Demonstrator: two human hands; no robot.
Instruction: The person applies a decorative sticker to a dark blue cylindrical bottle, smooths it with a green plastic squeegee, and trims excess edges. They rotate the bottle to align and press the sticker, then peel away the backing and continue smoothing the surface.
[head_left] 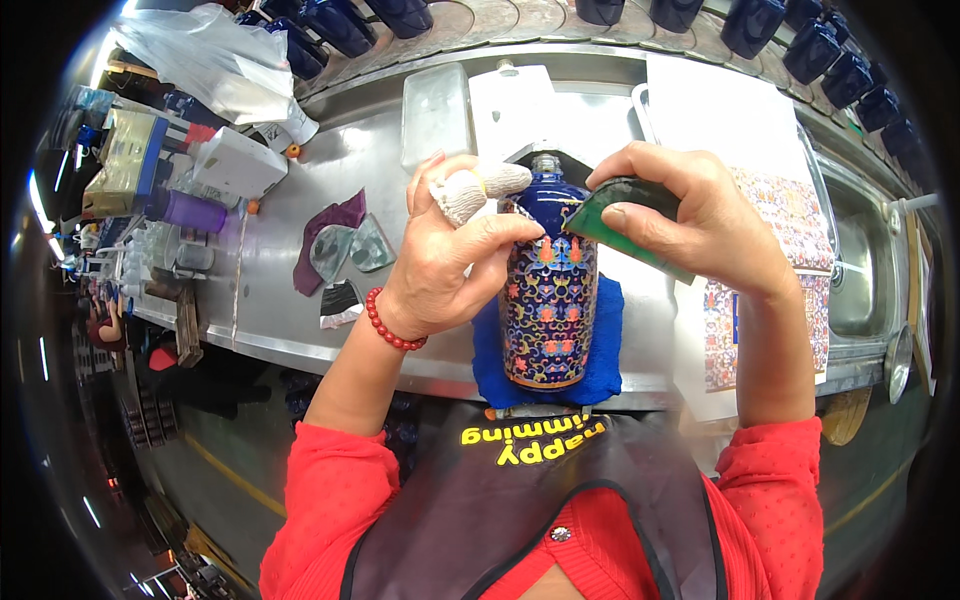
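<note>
Apron (pixel 520 500) at 6; L hand (pixel 450 265) clamps vase (pixel 548 300), R hand (pixel 700 215) pinches green scraper (pixel 620 215) at 12. Best w/ light strokes, vase steady.

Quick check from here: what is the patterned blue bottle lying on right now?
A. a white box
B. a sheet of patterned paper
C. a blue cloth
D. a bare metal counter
C. The patterned blue bottle lies on a blue cloth spread on the metal counter, with the left hand steadying it and the right hand pressing a green scraper at its shoulder.
</note>
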